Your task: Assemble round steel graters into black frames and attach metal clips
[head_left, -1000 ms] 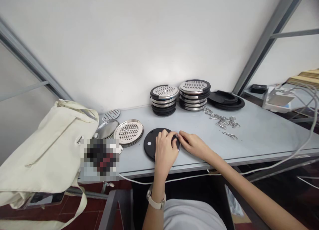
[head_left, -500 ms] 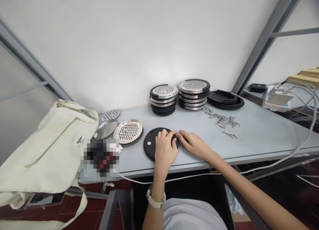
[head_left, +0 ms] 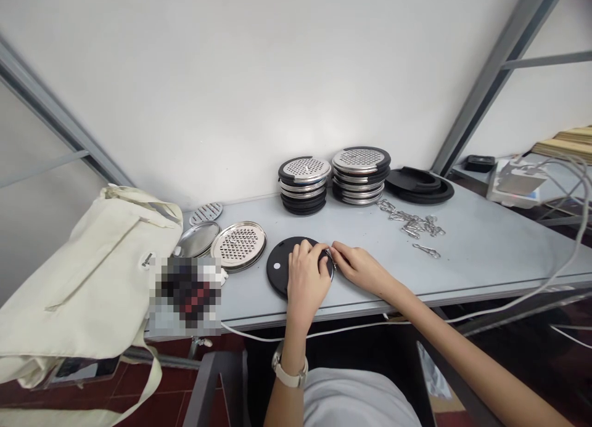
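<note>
A black round disc [head_left: 278, 280] with a white dot lies flat on the table near its front edge. My left hand [head_left: 309, 270] is on top of it, fingers bent and pressing it by the right side. At the disc's right rim, my right hand [head_left: 354, 264] has thumb and forefinger pinched together, close to my left fingertips. A thin metal edge glints there; what the pinch holds is hidden. Left of the disc lie a round metal grater plate [head_left: 239, 244] and a plain metal plate [head_left: 200, 239].
Behind stand two stacks of black-rimmed graters [head_left: 305, 187] [head_left: 361, 174]. Black round trays [head_left: 419, 185] lie to the right, before them a heap of metal wire clips [head_left: 419, 224] and one single clip [head_left: 426, 251]. A cream bag [head_left: 92, 279] hangs over the left side. A white cable [head_left: 522, 294] runs along the front edge.
Both hands stay almost where they were on the disc. The right fingertips shift only slightly at its rim.
</note>
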A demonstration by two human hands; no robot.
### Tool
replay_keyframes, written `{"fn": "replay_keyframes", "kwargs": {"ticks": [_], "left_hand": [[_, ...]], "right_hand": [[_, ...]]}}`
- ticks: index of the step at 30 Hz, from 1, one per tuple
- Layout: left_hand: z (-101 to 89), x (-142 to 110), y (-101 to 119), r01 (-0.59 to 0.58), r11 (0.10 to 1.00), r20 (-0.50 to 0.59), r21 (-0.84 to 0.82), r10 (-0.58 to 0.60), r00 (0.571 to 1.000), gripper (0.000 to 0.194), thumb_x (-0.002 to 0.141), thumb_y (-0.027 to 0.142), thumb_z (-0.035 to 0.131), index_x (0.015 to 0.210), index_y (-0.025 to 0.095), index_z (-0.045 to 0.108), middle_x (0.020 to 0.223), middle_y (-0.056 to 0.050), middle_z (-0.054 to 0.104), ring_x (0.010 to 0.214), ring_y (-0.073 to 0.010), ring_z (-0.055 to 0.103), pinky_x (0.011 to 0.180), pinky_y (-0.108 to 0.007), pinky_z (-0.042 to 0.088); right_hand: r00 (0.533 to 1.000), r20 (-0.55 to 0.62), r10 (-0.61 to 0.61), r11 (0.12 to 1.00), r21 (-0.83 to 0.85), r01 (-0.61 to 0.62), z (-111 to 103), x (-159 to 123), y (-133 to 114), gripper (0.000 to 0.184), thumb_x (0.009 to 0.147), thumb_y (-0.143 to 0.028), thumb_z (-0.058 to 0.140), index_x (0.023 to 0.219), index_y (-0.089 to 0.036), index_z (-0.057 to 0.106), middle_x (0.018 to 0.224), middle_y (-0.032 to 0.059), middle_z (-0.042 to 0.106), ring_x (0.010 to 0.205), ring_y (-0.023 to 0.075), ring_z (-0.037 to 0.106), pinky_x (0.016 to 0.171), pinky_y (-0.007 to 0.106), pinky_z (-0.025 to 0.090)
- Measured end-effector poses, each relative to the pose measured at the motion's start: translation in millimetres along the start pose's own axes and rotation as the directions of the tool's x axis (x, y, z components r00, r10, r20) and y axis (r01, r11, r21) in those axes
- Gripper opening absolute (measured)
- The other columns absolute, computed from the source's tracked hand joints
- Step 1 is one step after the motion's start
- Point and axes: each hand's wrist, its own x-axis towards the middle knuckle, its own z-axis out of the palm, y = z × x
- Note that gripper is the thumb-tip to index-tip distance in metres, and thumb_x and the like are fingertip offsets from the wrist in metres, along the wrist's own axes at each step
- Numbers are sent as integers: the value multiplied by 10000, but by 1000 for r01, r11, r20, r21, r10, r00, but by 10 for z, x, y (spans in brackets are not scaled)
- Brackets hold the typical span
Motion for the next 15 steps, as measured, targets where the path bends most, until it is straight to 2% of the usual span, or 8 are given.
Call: {"fn": "replay_keyframes", "kwargs": {"ticks": [15], "left_hand": [[2,-7,-7,-2,999,6,33,2,1000,260,912,199,444,1114,266,594,1007,-46,535,989,-207,480,886,-350,376]], "right_hand": [[1000,3,1,1000,15,-1,17,9,15,276,970,-341,295,769,-221,440,609,-13,517,523,138,485,553,240,322]]}}
